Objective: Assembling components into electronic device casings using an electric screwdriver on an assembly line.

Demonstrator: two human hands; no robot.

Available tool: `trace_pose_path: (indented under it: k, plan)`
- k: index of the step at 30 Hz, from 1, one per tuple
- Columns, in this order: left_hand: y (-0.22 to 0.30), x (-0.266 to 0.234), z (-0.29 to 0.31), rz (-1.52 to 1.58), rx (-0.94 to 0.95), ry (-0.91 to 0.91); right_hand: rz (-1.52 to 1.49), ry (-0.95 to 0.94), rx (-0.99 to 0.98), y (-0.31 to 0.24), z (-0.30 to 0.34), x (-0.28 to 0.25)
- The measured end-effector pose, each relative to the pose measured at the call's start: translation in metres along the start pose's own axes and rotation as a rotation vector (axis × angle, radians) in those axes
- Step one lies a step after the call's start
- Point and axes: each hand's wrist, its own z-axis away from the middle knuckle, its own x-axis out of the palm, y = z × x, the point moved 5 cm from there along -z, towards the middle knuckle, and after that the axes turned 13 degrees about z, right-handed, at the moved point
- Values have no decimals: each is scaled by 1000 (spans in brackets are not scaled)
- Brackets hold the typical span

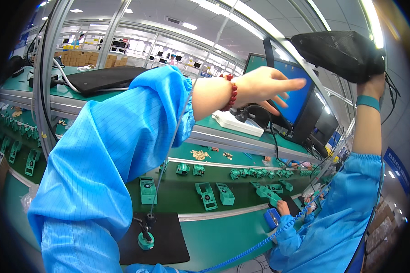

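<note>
glossy monitor screen (290,93), black mesh cloth (339,53)

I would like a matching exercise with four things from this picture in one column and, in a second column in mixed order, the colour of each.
Things:
1. monitor screen
2. bead bracelet on the left hand
3. mat on the near bench
4. fixtures on the conveyor belt

Colours:
A. black
B. green
C. red
D. blue

Pairs: 1-D, 2-C, 3-A, 4-B
</note>
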Motion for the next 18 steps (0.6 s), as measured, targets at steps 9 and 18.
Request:
trace_pose_path:
  k: [9,18]
  plan:
    - [11,43,36,798,-62,26,-32,25,156,8,140,13]
    - [-54,-80,146,567,-286,495,-106,-228,248,101,276,71]
